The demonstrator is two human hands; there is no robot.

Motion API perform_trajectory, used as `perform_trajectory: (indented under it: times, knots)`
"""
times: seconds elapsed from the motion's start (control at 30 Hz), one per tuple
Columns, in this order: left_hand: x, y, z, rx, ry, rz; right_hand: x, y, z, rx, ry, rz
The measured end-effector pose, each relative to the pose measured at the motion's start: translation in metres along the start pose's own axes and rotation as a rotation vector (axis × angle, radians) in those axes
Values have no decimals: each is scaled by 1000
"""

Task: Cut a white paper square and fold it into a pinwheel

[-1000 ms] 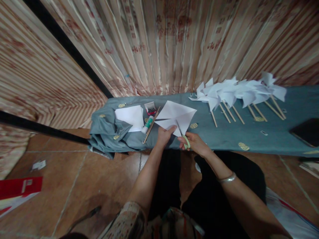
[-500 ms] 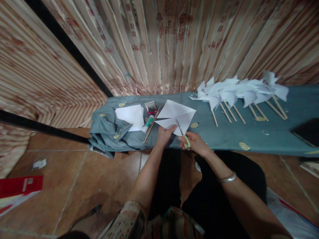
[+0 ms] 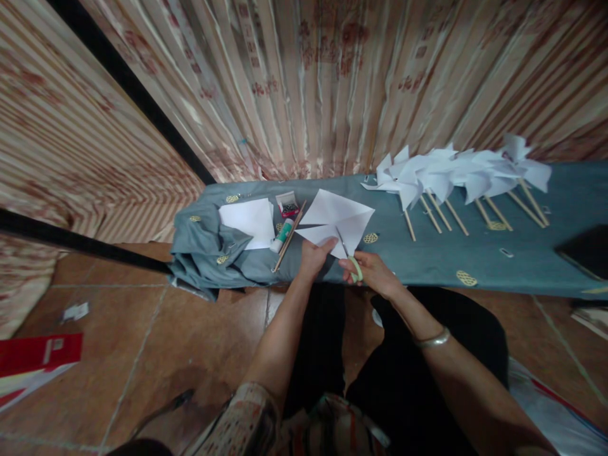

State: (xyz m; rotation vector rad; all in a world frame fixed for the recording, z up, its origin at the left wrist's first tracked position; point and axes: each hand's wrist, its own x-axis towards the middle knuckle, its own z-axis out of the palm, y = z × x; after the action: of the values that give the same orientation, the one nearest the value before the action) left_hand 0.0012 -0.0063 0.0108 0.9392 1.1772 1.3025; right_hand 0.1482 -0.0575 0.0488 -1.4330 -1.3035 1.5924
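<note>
My left hand (image 3: 314, 258) pinches the lower edge of a white sheet of paper (image 3: 338, 212), thumb on top. One slit runs into the paper from its left side. In my right hand (image 3: 373, 272) is a pair of scissors (image 3: 356, 269) with light green handles. Their blades lie at the sheet's lower part, pointing up and left into it. Left of the sheet are thin wooden sticks (image 3: 286, 244), a green and white glue stick (image 3: 282, 235) and a small red-edged box (image 3: 287, 204) of dark little pieces.
A stack of white paper (image 3: 249, 221) lies at the left on the grey-green cloth (image 3: 418, 259). Several white paper pinwheels (image 3: 456, 174) on wooden sticks rest at the back right. A dark object (image 3: 584, 251) sits at the right end. Curtains (image 3: 304, 95) hang behind.
</note>
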Motion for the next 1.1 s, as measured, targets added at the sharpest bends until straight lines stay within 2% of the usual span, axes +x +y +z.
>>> perform_trajectory:
  times: [0.53, 0.83, 0.97, 1.1]
  knots:
    - [1, -2, 0, -34, -19, 16, 3, 2, 1, -36, 15, -21]
    - [2, -1, -1, -36, -28, -3, -1, 2, 1, -4, -27, -19]
    - [3, -2, 0, -87, -1, -28, -7, 0, -11, -24, -87, 21]
    - [5, -4, 1, -141, 38, -58, -21, -3, -39, -48, -163, 57]
